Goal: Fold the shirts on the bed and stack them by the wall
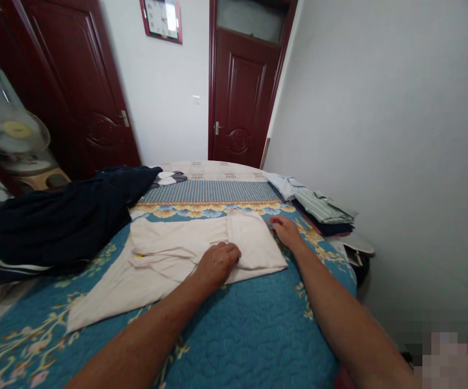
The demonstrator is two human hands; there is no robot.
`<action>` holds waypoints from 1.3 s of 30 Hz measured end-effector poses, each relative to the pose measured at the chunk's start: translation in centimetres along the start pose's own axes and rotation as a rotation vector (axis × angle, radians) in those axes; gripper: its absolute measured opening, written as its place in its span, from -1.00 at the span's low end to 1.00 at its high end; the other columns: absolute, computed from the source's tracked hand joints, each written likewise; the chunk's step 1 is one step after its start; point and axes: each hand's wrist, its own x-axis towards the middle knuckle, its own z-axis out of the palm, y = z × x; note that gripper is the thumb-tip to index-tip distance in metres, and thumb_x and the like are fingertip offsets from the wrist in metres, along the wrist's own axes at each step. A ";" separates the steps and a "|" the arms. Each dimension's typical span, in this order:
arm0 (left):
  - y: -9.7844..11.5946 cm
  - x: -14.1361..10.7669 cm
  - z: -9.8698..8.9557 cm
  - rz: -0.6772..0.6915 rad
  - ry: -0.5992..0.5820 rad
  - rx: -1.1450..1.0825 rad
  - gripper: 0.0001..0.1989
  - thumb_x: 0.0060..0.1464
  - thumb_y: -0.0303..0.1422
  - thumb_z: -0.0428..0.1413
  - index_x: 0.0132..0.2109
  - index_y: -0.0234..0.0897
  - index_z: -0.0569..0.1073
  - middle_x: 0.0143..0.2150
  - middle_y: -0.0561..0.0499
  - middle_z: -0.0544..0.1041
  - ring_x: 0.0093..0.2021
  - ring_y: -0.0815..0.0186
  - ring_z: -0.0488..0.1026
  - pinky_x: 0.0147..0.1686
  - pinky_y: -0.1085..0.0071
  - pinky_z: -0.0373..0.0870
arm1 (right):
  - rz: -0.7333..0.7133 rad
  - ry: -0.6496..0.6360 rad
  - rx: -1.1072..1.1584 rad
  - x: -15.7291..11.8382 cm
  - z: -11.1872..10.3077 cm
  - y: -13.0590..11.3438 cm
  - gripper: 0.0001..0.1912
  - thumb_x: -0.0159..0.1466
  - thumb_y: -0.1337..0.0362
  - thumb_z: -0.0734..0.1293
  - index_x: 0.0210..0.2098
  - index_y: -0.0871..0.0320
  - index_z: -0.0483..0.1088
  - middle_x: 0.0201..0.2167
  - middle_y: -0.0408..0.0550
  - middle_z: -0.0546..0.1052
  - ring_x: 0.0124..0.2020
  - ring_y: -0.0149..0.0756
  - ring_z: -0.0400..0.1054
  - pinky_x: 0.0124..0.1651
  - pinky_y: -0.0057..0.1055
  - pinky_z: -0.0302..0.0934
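A cream-coloured garment (pixel 201 237) lies on the bed, partly folded, with a flat squared section at its right end and a loose corner spreading to the front left. My left hand (pixel 219 263) rests on its near side by the edge of the folded section, fingers bent and closed on the cloth; the fingertips are partly hidden. My right hand (pixel 286 231) is just beyond the garment's right edge, its fingers loosely bent and apart, with nothing seen in them.
A dark navy garment (pixel 67 216) with white stripes is heaped at the left, near a grey-and-white cloth (pixel 171 178). Folded clothes (pixel 325 208) are stacked at the bed's right edge, beside the wall. A blue floral quilt (pixel 250 329) covers the bed. Behind stand two dark red doors (pixel 248 92).
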 end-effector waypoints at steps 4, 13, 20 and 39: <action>1.9 0.1 -1.4 -0.018 -0.001 0.024 -0.75 0.43 -0.42 -0.05 0.02 -0.21 0.52 0.02 -0.10 0.61 0.02 0.15 0.50 0.03 0.24 0.43 | 0.001 0.018 -0.124 -1.4 -0.5 0.4 -0.61 0.29 0.26 0.24 -0.02 0.16 0.62 -0.09 0.01 0.68 -0.06 -0.17 0.54 0.08 -0.29 0.36; 3.0 -0.6 -1.3 0.013 -0.072 0.064 -0.80 0.39 -0.35 -0.01 -0.10 -0.19 0.53 -0.12 -0.10 0.61 -0.10 0.13 0.52 -0.11 0.21 0.44 | -0.242 -0.084 -0.428 -3.1 0.8 -2.8 -0.57 0.39 0.29 0.25 0.19 0.23 0.51 0.15 0.16 0.58 0.18 -0.17 0.42 0.30 -0.31 0.21; 0.4 4.3 -2.5 -0.031 0.103 0.012 -0.59 0.41 -0.44 -0.10 0.24 -0.20 0.51 0.25 -0.14 0.57 0.24 0.14 0.48 0.21 0.15 0.39 | -0.252 -0.110 -0.581 -4.3 1.9 -4.6 -0.40 0.51 0.07 0.18 0.44 0.19 0.26 0.48 0.22 0.25 0.48 0.00 0.08 0.46 -0.01 0.01; -2.5 8.8 0.7 -0.205 0.022 0.246 -0.42 0.41 -0.29 -0.09 0.50 -0.24 0.22 0.61 -0.17 0.09 0.59 -0.08 -0.05 0.50 -0.14 -0.10 | -0.263 -0.095 -0.550 -3.3 2.9 -5.5 -0.39 0.56 0.06 0.07 0.49 0.16 0.19 0.52 0.11 0.20 0.56 -0.03 -0.05 0.53 0.01 -0.13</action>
